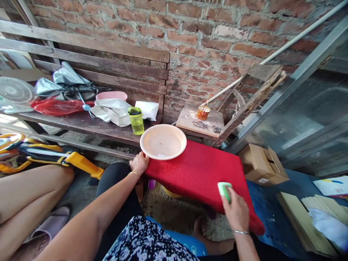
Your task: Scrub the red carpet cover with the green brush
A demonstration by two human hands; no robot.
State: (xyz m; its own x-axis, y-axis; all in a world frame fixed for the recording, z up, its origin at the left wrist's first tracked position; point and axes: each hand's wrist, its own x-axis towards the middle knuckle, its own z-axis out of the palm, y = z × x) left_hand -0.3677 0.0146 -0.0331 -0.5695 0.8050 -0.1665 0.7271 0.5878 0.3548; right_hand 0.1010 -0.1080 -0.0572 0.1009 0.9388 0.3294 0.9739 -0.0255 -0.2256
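Observation:
A green scrub brush (224, 189) with dark bristles is in my right hand (237, 212), held near the front edge of the red cloth (201, 166). The cloth drapes over a low bench or table before me. At its left end, my left hand (139, 164) has its fingers curled round the cloth's edge, close beside a cream basin (163, 157). The basin stands on the cloth's far left part and seems to hold water. A small pale thing shows at the bottom of it.
On the wooden bench (114, 132) are a green bottle (136, 121), a pink bowl (111, 95), bags and a fan (16, 89). A small table (187, 119) bears a cup with sticks and padlocks. A cardboard box (261, 165) stands right. Another person's legs (35, 188) are at left.

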